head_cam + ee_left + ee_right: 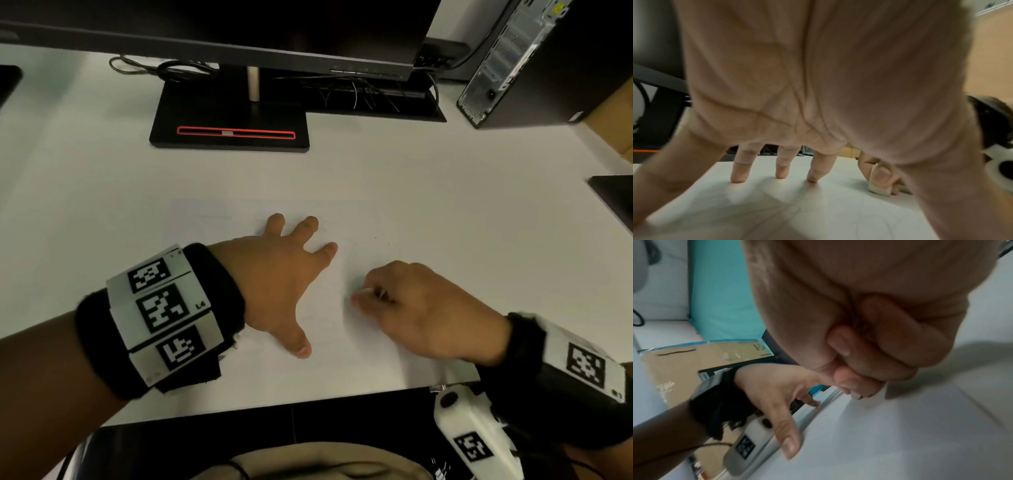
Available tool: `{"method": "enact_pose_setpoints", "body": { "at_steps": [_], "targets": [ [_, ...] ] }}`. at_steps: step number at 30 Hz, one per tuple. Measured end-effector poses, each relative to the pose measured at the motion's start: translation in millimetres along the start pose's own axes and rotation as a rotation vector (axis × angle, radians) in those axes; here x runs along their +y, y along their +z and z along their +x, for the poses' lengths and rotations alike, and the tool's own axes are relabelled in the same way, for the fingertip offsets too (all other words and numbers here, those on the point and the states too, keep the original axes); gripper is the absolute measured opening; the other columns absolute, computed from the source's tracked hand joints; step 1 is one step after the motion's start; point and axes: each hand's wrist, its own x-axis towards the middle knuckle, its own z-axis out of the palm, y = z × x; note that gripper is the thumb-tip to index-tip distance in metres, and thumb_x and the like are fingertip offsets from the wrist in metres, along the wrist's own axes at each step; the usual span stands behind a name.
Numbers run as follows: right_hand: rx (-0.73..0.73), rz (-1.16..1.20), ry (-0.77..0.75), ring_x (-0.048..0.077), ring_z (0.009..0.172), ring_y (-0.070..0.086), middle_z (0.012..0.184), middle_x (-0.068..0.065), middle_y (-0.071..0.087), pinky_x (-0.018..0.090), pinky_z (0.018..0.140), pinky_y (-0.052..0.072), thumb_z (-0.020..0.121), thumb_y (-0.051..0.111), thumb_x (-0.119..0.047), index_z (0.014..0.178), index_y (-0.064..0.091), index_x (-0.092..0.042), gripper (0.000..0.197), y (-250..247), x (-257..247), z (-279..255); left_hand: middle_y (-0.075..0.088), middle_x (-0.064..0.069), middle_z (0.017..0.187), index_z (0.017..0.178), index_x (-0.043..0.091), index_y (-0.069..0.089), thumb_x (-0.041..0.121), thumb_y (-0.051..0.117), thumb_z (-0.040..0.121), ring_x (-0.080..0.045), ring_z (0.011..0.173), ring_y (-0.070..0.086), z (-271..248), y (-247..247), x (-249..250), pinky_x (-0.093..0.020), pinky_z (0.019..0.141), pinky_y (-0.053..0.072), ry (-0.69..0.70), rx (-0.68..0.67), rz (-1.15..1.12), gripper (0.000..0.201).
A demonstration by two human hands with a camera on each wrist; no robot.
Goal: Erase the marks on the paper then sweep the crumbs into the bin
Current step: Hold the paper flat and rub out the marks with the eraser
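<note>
A white sheet of paper [212,219] with faint pencil lines lies on the white desk [445,192]. My left hand [287,274] presses on it with fingers spread and straight. Right of it my right hand [404,308] has its fingers curled and pinches a small white eraser [878,190] against the sheet. The eraser tip [856,396] shows below the fingertips in the right wrist view. The pencil lines [797,209] run under the left palm. A few dark crumbs [388,244] dot the desk beyond the right hand. No bin is in view.
A monitor on a black stand [233,126] sits at the back of the desk, with cables [363,92] behind it. A computer tower [513,61] stands at the back right. The desk's front edge [308,402] is close to my wrists. A cardboard box [701,356] lies beyond the left hand.
</note>
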Motion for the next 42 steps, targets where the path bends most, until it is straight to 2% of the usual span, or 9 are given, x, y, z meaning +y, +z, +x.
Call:
{"method": "enact_pose_setpoints", "body": {
  "at_steps": [4, 8, 19, 24, 28, 31, 35, 39, 42],
  "targets": [
    [0.114, 0.032, 0.039, 0.014, 0.05, 0.046, 0.057, 0.003, 0.052, 0.021, 0.047, 0.036, 0.101, 0.053, -0.033, 0.071, 0.054, -0.001, 0.044, -10.8, 9.5, 9.6, -0.028, 0.007, 0.16, 0.155, 0.036, -0.015, 0.072, 0.075, 0.066, -0.034, 0.149, -0.018, 1.1, 0.4, 0.3, -0.05, 0.111, 0.039, -0.005, -0.004, 0.008, 0.132],
    [0.026, -0.03, -0.03, 0.014, 0.054, 0.049, 0.059, 0.002, 0.056, 0.025, 0.052, 0.037, 0.101, 0.052, -0.034, 0.071, 0.057, -0.007, 0.041, 0.1, 2.1, 2.4, -0.028, 0.006, 0.161, 0.155, 0.036, -0.015, 0.071, 0.076, 0.067, -0.034, 0.149, -0.018, 1.0, -0.3, 0.9, -0.051, 0.112, 0.038, -0.009, -0.01, 0.003, 0.132],
    [0.099, 0.035, 0.034, 0.009, 0.043, 0.036, 0.051, -0.002, 0.043, 0.023, 0.048, 0.032, 0.099, 0.054, -0.03, 0.065, 0.048, -0.003, 0.045, -13.1, 11.4, 15.7, -0.026, 0.008, 0.16, 0.155, 0.036, -0.014, 0.071, 0.076, 0.066, -0.035, 0.149, -0.017, 1.2, 0.5, 1.2, -0.053, 0.106, 0.044, -0.012, 0.001, 0.022, 0.132],
    [0.012, -0.022, -0.054, 0.011, 0.049, 0.042, 0.055, -0.001, 0.049, 0.023, 0.05, 0.035, 0.1, 0.053, -0.032, 0.065, 0.051, -0.007, 0.043, -1.4, 1.6, 11.8, -0.027, 0.008, 0.16, 0.155, 0.036, -0.014, 0.07, 0.077, 0.066, -0.035, 0.149, -0.017, 1.8, 1.3, 0.7, -0.053, 0.106, 0.044, -0.011, 0.0, 0.009, 0.132],
    [0.11, 0.001, -0.015, 0.014, 0.049, 0.042, 0.056, 0.003, 0.05, 0.026, 0.051, 0.035, 0.099, 0.053, -0.03, 0.068, 0.051, -0.001, 0.043, -10.2, 7.3, 19.5, -0.027, 0.008, 0.16, 0.155, 0.036, -0.014, 0.07, 0.077, 0.066, -0.035, 0.149, -0.017, 2.1, 1.6, 1.3, -0.053, 0.106, 0.043, -0.016, -0.003, 0.007, 0.132],
    [0.01, -0.054, -0.076, 0.014, 0.054, 0.047, 0.059, 0.001, 0.053, 0.023, 0.052, 0.036, 0.1, 0.052, -0.032, 0.067, 0.053, -0.008, 0.041, -0.6, -1.6, 12.7, -0.026, 0.008, 0.161, 0.155, 0.036, -0.014, 0.07, 0.077, 0.066, -0.035, 0.149, -0.018, 1.7, 0.8, 0.9, -0.053, 0.108, 0.042, -0.012, -0.002, 0.0, 0.132],
    [0.103, 0.0, 0.006, 0.015, 0.051, 0.045, 0.056, 0.002, 0.051, 0.029, 0.053, 0.038, 0.1, 0.053, -0.03, 0.07, 0.054, 0.0, 0.042, -13.4, 8.3, 21.5, -0.026, 0.009, 0.16, 0.155, 0.037, -0.014, 0.07, 0.077, 0.065, -0.035, 0.149, -0.017, 2.7, 2.4, 0.4, -0.053, 0.106, 0.043, -0.009, 0.002, 0.005, 0.132],
    [0.008, -0.049, -0.066, 0.012, 0.05, 0.045, 0.057, 0.001, 0.052, 0.022, 0.05, 0.038, 0.1, 0.052, -0.031, 0.067, 0.052, -0.007, 0.042, -2.5, -1.7, 14.4, -0.026, 0.008, 0.161, 0.155, 0.036, -0.014, 0.071, 0.077, 0.066, -0.035, 0.149, -0.018, 2.0, 1.8, 0.5, -0.053, 0.107, 0.042, -0.01, 0.0, 0.005, 0.132],
    [0.088, -0.013, -0.011, 0.015, 0.051, 0.046, 0.062, 0.014, 0.058, 0.025, 0.05, 0.036, 0.1, 0.053, -0.031, 0.072, 0.056, 0.0, 0.042, -13.8, 6.4, 24.2, -0.026, 0.007, 0.16, 0.155, 0.036, -0.014, 0.07, 0.077, 0.066, -0.036, 0.149, -0.016, 2.7, 0.9, 1.3, -0.053, 0.106, 0.044, -0.012, -0.001, 0.017, 0.132]
  ]
}}
